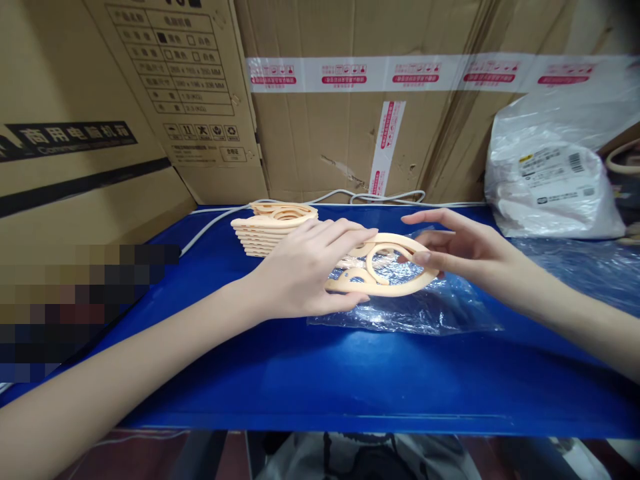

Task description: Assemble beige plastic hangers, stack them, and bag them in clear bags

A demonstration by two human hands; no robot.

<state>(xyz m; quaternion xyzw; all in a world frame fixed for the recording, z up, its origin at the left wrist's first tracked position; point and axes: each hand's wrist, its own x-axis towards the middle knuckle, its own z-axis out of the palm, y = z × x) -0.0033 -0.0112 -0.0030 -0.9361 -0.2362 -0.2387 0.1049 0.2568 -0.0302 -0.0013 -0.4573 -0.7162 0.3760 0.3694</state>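
Blue table (350, 380): front edge nearest the camera, surface running back to the boxes.

Clear bag (415, 310): flat on the table at centre, under both hands.

Left hand (305, 270): palm down, fingers curled over the left end of the hanger (395, 273); thumb beneath, clamped on it.

Hanger: peach plastic, folding type, with oval openings. Held level just above the bag, between the two hands.

Right hand (460, 250): thumb and lower fingers pinch the right rim of the hanger; the upper fingers are extended straight and point left.

Stack (273, 228): matching peach hangers piled flat on the table, just behind the left hand and apart from it.

White cable (350, 198): runs along the rear edge of the table, behind the stack.

White bag (550, 180): labelled plastic, at rear right on the table.

Boxes (320, 133): cardboard, taped, standing as a wall behind and to the left.
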